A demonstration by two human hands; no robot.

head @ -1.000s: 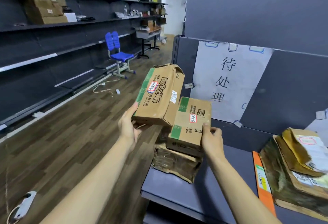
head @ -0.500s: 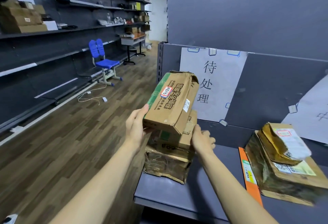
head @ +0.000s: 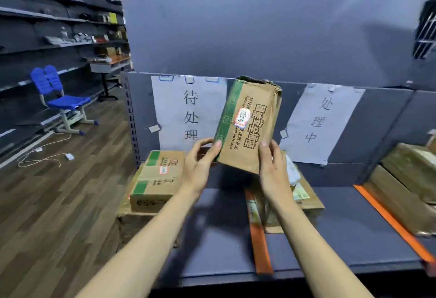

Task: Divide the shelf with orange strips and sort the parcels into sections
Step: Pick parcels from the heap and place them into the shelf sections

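Brown cardboard parcel (head: 250, 125), red-bordered label centre frame, we gripped with left hand (head: 200, 163) and right hand (head: 271, 163); behind, signs read 待处理 and 处理中.

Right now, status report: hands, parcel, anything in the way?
Both hands, left and right, grip the green-edged parcel, upright above the shelf. Nearest orange strip just below; stacked parcels at left.

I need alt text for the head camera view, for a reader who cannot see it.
Both hands, left hand and right hand, hold a brown cardboard parcel upright above a grey shelf. Two orange strips divide the shelf, with stacked parcels at left.
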